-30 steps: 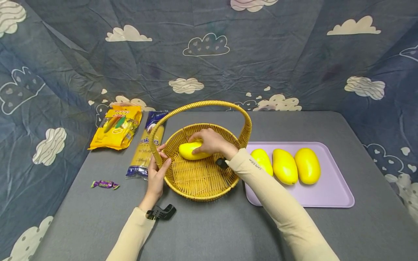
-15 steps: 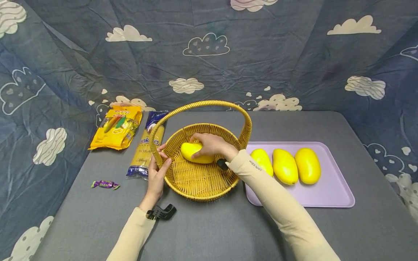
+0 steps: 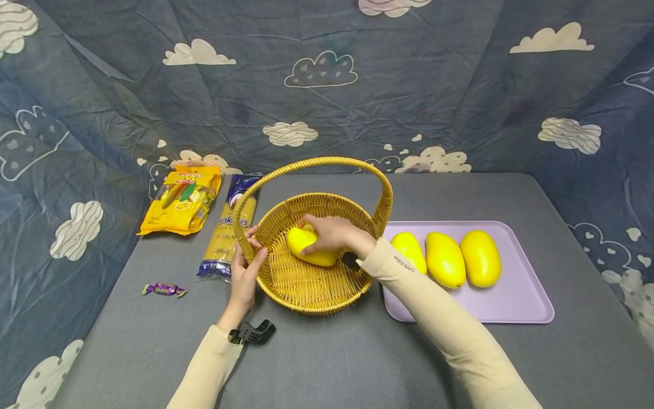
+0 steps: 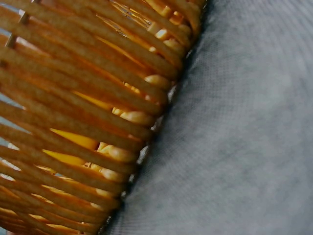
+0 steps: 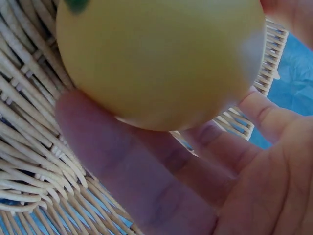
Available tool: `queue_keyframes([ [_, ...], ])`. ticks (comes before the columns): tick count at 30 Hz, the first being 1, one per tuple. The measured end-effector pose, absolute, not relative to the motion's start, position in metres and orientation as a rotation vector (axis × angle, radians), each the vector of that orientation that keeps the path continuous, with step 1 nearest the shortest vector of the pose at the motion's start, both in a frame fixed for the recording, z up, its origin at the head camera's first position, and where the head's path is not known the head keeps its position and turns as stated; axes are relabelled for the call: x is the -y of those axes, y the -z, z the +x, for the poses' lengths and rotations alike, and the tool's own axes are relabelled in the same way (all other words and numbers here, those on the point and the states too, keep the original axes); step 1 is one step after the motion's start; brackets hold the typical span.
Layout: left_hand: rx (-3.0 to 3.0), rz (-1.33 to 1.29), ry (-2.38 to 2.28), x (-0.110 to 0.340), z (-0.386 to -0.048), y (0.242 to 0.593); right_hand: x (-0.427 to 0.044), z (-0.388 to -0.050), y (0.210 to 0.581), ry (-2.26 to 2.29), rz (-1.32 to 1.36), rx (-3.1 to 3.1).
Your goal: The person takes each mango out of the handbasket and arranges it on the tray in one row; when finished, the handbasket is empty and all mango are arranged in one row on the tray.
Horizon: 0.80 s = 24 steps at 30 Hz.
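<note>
A yellow mango (image 3: 300, 243) is held by my right hand (image 3: 334, 234) inside the woven basket (image 3: 306, 292). Fingers and thumb curve round the fruit; in the right wrist view the mango (image 5: 161, 63) fills the upper part, with a green spot at its end. My left hand (image 3: 245, 275) grips the basket's left rim at the foot of the tall handle, thumb on the inner side. Only the basket's outer weave (image 4: 83, 73) and the grey cloth show in the left wrist view, with yellow glimpsed through the gaps.
On the right, a lilac tray (image 3: 521, 295) bears three mangoes (image 3: 445, 260). Left of the basket lie a spaghetti pack (image 3: 230, 227), a yellow candy bag (image 3: 181, 201) and a purple wrapped candy (image 3: 164, 289). A cloud-patterned cloth (image 3: 327, 108) hangs behind the table.
My right hand has shifted the mango slightly right and nearer within the basket, tilting it a little. The left hand keeps its place on the rim.
</note>
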State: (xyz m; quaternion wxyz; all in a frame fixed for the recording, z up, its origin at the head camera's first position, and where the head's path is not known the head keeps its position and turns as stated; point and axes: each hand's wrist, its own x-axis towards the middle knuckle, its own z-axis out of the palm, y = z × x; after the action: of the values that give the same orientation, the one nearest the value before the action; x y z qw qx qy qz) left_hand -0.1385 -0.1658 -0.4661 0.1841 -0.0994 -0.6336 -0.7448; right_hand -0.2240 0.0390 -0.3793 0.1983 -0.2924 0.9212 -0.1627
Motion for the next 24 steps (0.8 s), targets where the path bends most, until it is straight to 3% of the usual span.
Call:
queue_keyframes([
  [24,1.787,-0.287,2.093,0.165,-0.139,0.465,-0.053,-0.207,0.366,0.49,-0.876,-2.502],
])
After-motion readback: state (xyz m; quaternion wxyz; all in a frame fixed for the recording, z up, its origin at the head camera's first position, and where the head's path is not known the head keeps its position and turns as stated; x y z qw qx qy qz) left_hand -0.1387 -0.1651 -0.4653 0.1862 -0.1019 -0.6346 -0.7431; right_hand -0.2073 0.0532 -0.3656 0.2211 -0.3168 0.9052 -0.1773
